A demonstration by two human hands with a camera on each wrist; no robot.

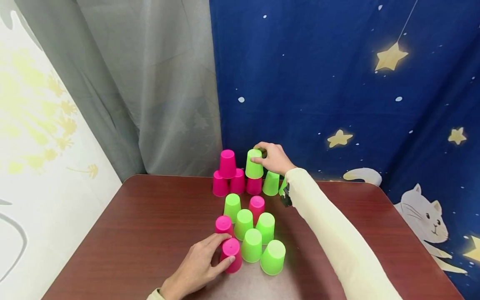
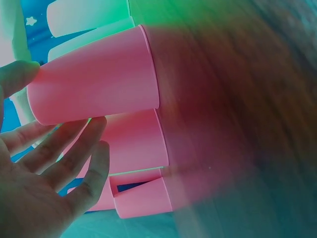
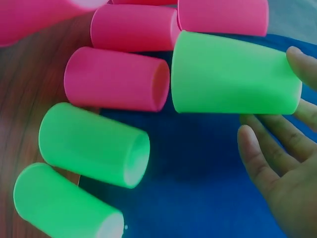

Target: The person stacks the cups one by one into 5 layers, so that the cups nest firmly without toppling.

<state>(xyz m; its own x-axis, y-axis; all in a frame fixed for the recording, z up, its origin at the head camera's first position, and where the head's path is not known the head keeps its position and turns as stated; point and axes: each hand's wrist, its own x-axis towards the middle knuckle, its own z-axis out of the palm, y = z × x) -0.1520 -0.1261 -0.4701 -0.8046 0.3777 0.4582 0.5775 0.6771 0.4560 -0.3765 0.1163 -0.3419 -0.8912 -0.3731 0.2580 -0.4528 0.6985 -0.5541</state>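
Note:
In the head view my right hand grips an upside-down green cup at the back of the table, at the top of a pink cup. Whether the two touch I cannot tell. To its left, a pink cup stands on two others. My left hand holds a front pink cup between thumb and fingers; the left wrist view shows this pink cup with its rim at the tabletop. A green cup stands to its right.
Several more upside-down green and pink cups stand close together, among them a green cup at front right and a green cup in the back row. The brown table ends at grey and blue curtains.

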